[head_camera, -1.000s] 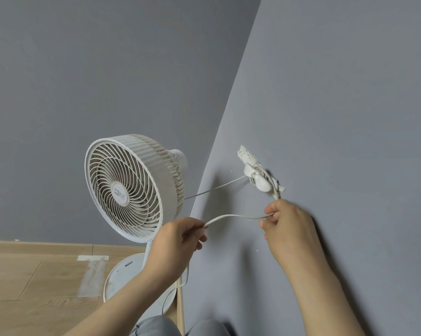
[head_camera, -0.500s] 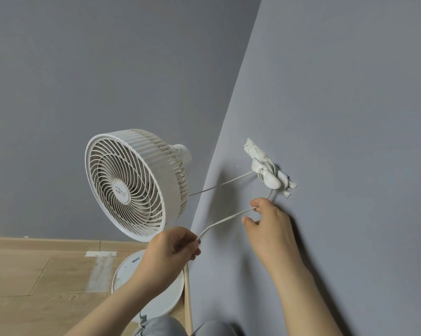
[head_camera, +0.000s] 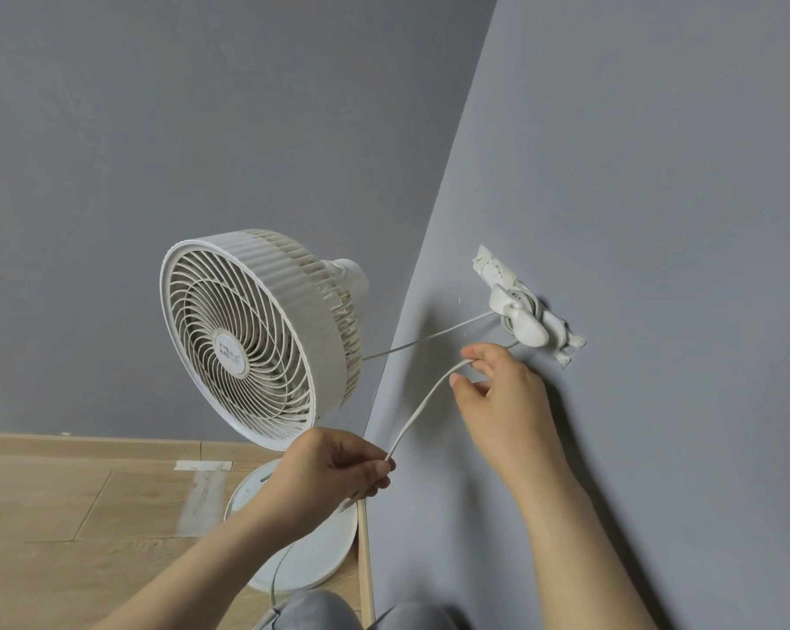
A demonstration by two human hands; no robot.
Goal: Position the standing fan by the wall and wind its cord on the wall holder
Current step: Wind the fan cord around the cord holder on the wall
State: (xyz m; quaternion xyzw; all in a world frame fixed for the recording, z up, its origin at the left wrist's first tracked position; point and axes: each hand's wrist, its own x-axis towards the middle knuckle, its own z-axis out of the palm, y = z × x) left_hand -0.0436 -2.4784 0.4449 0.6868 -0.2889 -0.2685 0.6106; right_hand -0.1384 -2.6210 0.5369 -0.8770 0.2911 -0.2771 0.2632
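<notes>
The white standing fan stands in the corner on its round base, close to the grey wall on the right. On that wall sits a white cord holder with a few turns of white cord wound around it. My right hand is just below the holder, pinching the cord between thumb and fingers. A slack stretch of cord runs down to my left hand, which is closed around it. A second strand runs from the holder to the back of the fan.
Two grey walls meet in a corner behind the fan. Wooden floor with a strip of pale tape lies to the left. Grey-trousered knees show at the bottom edge.
My right hand has risen toward the holder, carrying the cord. My left hand has dropped lower, so the cord between the hands now slopes steeply. The view has tilted a little.
</notes>
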